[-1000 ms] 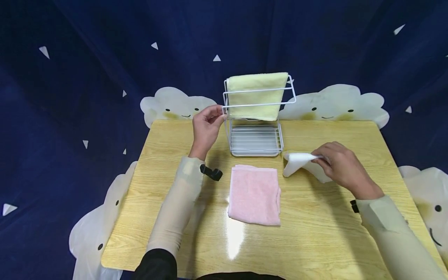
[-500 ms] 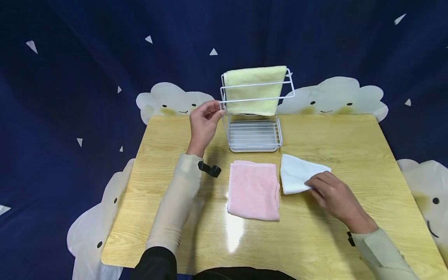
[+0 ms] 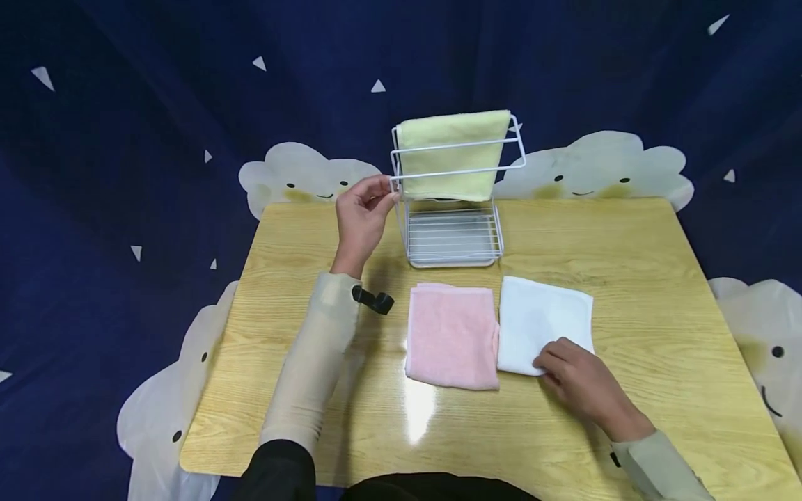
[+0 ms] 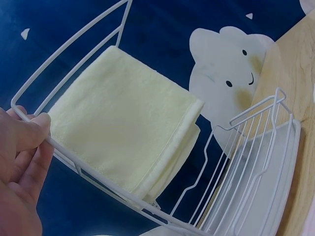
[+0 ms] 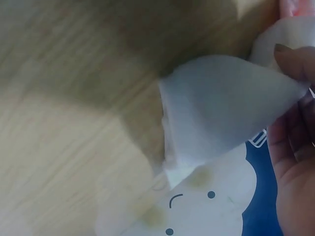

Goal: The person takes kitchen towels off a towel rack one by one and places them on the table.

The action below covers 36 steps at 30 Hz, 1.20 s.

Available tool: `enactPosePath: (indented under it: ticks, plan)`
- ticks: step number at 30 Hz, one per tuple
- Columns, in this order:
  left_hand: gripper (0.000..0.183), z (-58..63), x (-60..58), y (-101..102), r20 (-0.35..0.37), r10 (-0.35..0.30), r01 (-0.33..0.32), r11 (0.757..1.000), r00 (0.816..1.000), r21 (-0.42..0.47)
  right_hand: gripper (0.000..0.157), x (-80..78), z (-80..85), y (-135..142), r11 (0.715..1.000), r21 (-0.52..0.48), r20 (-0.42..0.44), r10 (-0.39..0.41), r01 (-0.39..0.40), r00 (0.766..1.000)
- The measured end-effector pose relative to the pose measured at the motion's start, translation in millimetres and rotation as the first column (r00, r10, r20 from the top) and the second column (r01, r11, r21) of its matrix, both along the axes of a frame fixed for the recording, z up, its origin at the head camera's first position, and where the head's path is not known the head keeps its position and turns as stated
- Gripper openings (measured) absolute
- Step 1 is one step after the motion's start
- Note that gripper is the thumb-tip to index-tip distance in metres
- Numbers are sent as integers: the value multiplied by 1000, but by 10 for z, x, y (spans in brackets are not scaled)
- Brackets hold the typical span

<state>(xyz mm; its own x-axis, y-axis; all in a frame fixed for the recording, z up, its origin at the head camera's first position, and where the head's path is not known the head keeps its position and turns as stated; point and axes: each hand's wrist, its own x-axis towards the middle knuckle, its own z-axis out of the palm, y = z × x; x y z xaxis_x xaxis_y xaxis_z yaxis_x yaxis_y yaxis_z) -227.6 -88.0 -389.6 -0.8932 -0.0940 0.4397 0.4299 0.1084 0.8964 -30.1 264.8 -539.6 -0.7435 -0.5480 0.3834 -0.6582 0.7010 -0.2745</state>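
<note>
My left hand (image 3: pixel 361 217) pinches the front left corner of a white wire rack (image 3: pixel 396 156), thumb and fingers on the rod. A folded yellow towel (image 3: pixel 454 156) hangs over the rack's upper rods; in the left wrist view the same towel (image 4: pixel 123 118) drapes just past my fingertips. On the table, my right hand (image 3: pixel 579 383) holds the near edge of a folded white towel (image 3: pixel 545 316). The right wrist view has that white towel (image 5: pixel 221 108) bent up toward the pinching thumb and fingers. A folded pink towel (image 3: pixel 451 334) lies flat against the white towel's left side.
The rack's base has a wire grid over a grey-white tray (image 3: pixel 452 263). All of it stands at the back of a wooden table (image 3: pixel 658 292). Behind hangs a dark blue curtain (image 3: pixel 313 69) with cloud shapes (image 3: pixel 595 163) along the table's edge.
My right hand has drawn the white towel toward me and laid it down beside the pink towel. The left hand keeps its pinch on the rack. The head view has shifted slightly.
</note>
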Motion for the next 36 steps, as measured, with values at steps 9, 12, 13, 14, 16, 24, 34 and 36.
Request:
enactPosePath:
  ticks: [9,12,13,14,16,24,34,36]
  plan:
    - [18,40,1,-6,0,14,-14,1000,1000,-4,30,97,-106,9,997,74,21,29,-31,999]
    - [19,43,3,-10,4,15,-15,1000,1000,-2,33,122,-137,10,994,102,33,36,-39,999]
    - [19,44,5,-11,9,18,-17,1000,1000,-2,35,130,-147,8,993,112,37,39,-43,999]
    - [19,45,7,-13,8,20,-20,1000,1000,-4,36,137,-156,5,991,122,42,40,-45,998]
    - [19,44,7,-14,7,18,-18,1000,1000,-4,38,153,-169,-1,989,140,49,34,-41,998]
    - [19,41,3,-11,9,20,-20,1000,1000,-2,30,191,-118,-47,989,146,108,-15,-1,994]
    - [18,5,-6,-5,-5,-31,31,998,1000,47,24,128,172,-92,988,136,282,-113,77,953]
    - [18,-26,-26,-4,0,-25,25,999,1000,42,24,89,235,-119,991,110,276,-105,77,955]
